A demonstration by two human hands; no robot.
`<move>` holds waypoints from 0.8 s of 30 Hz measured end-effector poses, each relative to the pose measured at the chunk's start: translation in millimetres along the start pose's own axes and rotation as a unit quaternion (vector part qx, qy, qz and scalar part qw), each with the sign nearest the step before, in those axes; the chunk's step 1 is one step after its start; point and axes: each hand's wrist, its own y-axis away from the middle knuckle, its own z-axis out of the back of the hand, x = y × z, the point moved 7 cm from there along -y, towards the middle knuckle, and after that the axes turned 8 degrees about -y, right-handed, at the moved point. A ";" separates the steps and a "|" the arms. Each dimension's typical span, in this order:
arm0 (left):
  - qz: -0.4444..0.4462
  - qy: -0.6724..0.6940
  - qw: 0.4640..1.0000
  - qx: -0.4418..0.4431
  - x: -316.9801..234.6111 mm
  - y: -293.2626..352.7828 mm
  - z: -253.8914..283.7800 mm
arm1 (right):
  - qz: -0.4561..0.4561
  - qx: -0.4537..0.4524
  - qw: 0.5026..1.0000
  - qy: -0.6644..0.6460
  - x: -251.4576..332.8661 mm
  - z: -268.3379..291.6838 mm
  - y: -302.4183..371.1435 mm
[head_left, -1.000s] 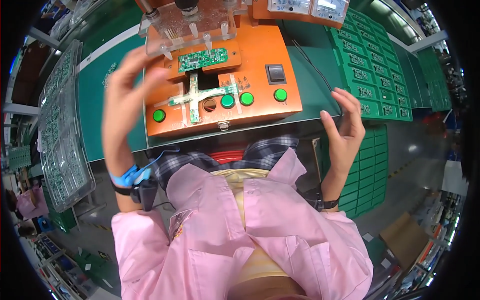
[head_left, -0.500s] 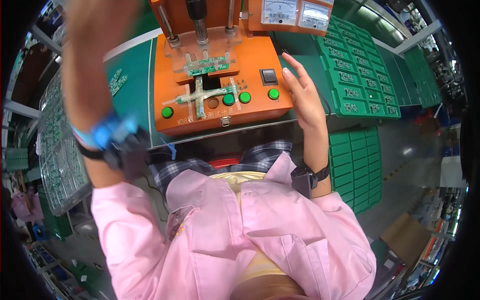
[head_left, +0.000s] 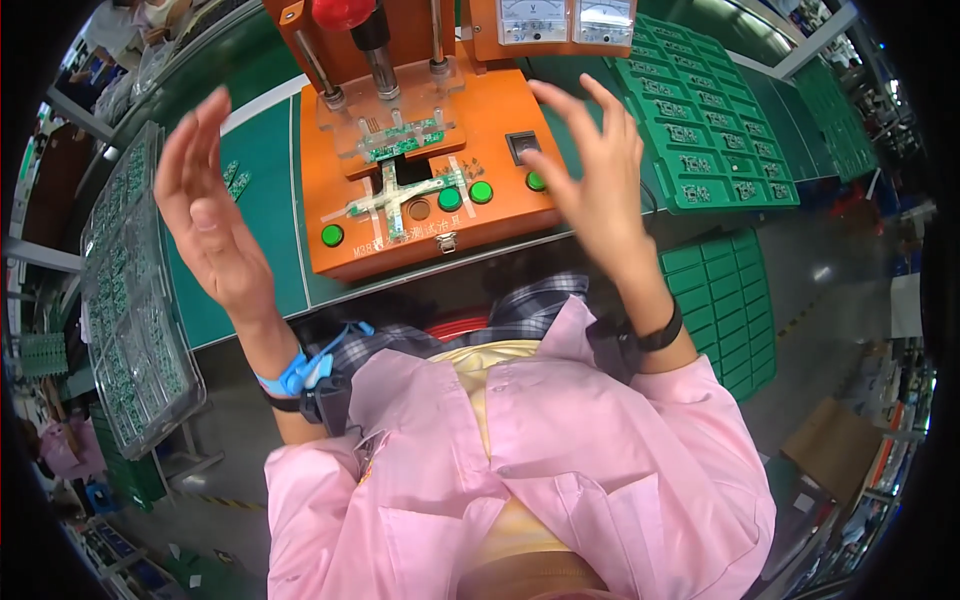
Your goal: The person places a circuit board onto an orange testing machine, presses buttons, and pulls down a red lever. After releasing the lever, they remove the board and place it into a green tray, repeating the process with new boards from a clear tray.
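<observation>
An orange test fixture [head_left: 350,245] stands on the green bench, with green round buttons along its front. A clear pressing plate [head_left: 340,118] sits raised on metal rods, and a green circuit board [head_left: 405,143] lies at its lower edge. The red knob [head_left: 342,12] of a lever shows above. My left hand [head_left: 215,210], open and empty, is raised left of the fixture, with fingers pointing up. Over the fixture's right side, near the black rocker switch [head_left: 522,147], my right hand [head_left: 603,175] hangs with fingers spread and nothing in them.
Two small boards [head_left: 236,182] lie on the bench left of the fixture. A clear tray [head_left: 140,330] packed with boards is at the far left. To the right sit a green tray of boards [head_left: 690,135] and a lower green tray [head_left: 722,305]. Analog meters [head_left: 565,22] stand behind.
My left hand has come down and back from the upper left, out of blur. My right hand has moved up and left toward the switch. The red knob has come into view.
</observation>
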 end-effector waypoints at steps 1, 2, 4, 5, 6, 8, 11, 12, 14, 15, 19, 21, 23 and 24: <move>0.054 -0.016 0.998 -0.010 10.2 13.8 11.7 | 0.091 -0.064 0.978 0.176 30.7 1.9 12.2; 0.054 -0.016 0.998 -0.010 10.7 24.3 18.3 | 0.105 -0.040 0.982 0.155 44.5 -8.7 26.0; 0.156 -0.055 0.986 -0.016 28.5 41.4 21.4 | 0.110 -0.025 0.983 0.147 52.9 -25.5 50.0; 0.154 -0.051 0.987 -0.015 29.6 47.3 23.3 | 0.120 0.003 0.979 0.163 50.4 -39.6 60.5; 0.177 -0.043 0.983 -0.005 36.0 54.2 24.9 | 0.129 0.030 0.975 0.179 47.9 -52.5 66.9; 0.222 -0.025 0.975 0.015 44.1 62.9 23.7 | 0.139 0.016 0.972 0.188 45.8 -58.4 69.1; 0.322 0.022 0.946 0.041 38.6 76.0 -5.3 | 0.162 -0.010 0.965 0.206 44.5 -63.9 70.7; 0.370 0.041 0.926 0.055 40.2 80.8 -14.2 | 0.161 -0.020 0.966 0.200 43.9 -66.4 72.3; 0.391 0.089 0.915 0.039 40.7 84.4 -19.5 | 0.158 -0.037 0.969 0.187 42.9 -69.1 74.5; 0.416 0.130 0.900 0.021 42.9 88.3 -22.3 | 0.158 -0.040 0.968 0.192 42.1 -69.9 73.8; 0.455 0.193 0.869 -0.015 46.4 91.8 -28.4 | 0.152 -0.028 0.969 0.195 42.2 -69.5 75.8; 0.457 0.201 0.866 -0.027 48.6 90.8 -26.4 | 0.155 -0.023 0.962 0.222 45.2 -68.9 75.6; 0.447 0.168 0.878 -0.002 50.0 95.0 -25.4 | 0.159 -0.022 0.959 0.235 50.2 -61.3 69.8; 0.442 0.152 0.884 0.010 50.3 94.9 -24.8 | 0.131 -0.005 0.975 0.179 52.3 -48.6 58.8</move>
